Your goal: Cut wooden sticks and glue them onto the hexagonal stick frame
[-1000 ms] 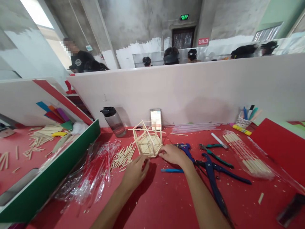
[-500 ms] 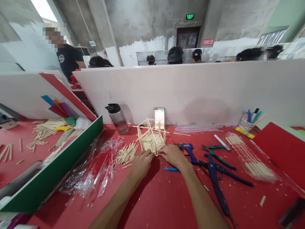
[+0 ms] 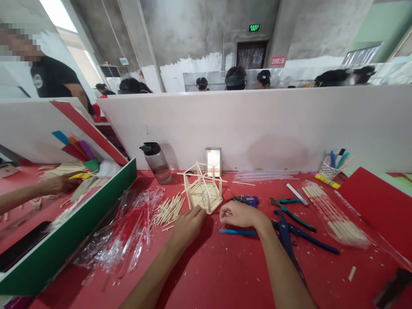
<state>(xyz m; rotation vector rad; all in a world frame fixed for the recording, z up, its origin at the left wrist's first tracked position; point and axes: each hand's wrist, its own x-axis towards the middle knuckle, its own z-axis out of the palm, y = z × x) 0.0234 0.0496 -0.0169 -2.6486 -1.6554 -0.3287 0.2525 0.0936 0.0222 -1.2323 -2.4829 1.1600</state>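
A pale, many-sided wooden-stick frame (image 3: 208,193) is standing on the crumb-strewn red tabletop (image 3: 212,266); my left hand (image 3: 188,224) is touching its near edge, grip hidden; my right hand (image 3: 238,214) is showing curled fingers just right of it, contents unclear; behind it a long white panel (image 3: 206,118) is fronting a patchy grey wall (image 3: 186,34).

From my end I see a red tabletop (image 3: 225,274) backed by a white partition (image 3: 199,122); beyond stands a grey wall (image 3: 180,34), patchily whitened low down; a dark door (image 3: 252,53) sits under a lit green exit sign (image 3: 254,28); brightness (image 3: 59,13) glares upper left; a pale green wall (image 3: 388,23) shows far right.
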